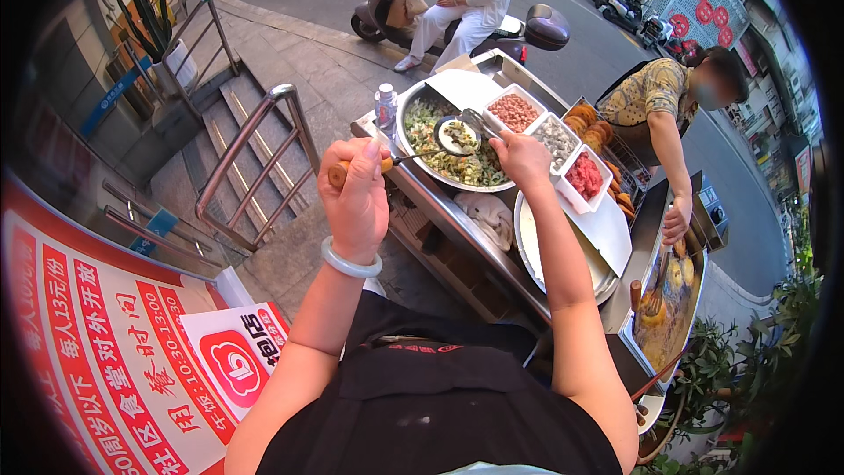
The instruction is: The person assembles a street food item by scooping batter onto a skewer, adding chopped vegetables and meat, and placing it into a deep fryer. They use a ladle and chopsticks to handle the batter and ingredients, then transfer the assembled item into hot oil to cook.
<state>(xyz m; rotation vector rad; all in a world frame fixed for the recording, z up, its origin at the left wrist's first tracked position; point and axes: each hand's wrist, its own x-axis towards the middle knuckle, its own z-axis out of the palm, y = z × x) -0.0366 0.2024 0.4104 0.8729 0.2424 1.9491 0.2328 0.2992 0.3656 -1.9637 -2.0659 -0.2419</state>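
My left hand (357,191) grips the wooden handle of a round ladle (456,136). White batter and chopped vegetables lie in the ladle, over a large metal bowl of chopped vegetable filling (422,120). In my right hand (524,158) is a metal spoon or tongs (476,121), its head close to the ladle's far rim. Right of the bowl stand white tubs of peanuts (513,113), a greyish food, perhaps oysters (555,138), and red minced meat (584,175). A partly covered pot of white batter (534,244) sits nearer me.
A co-worker (659,99) holds a utensil over a fryer of hot oil (666,310) at right. Fried cakes (587,125) fill a rack. A bottle (386,105) and cloth (486,218) are near the bowl. Metal railings (254,165) stand left; a scooter rider (471,0) is beyond.
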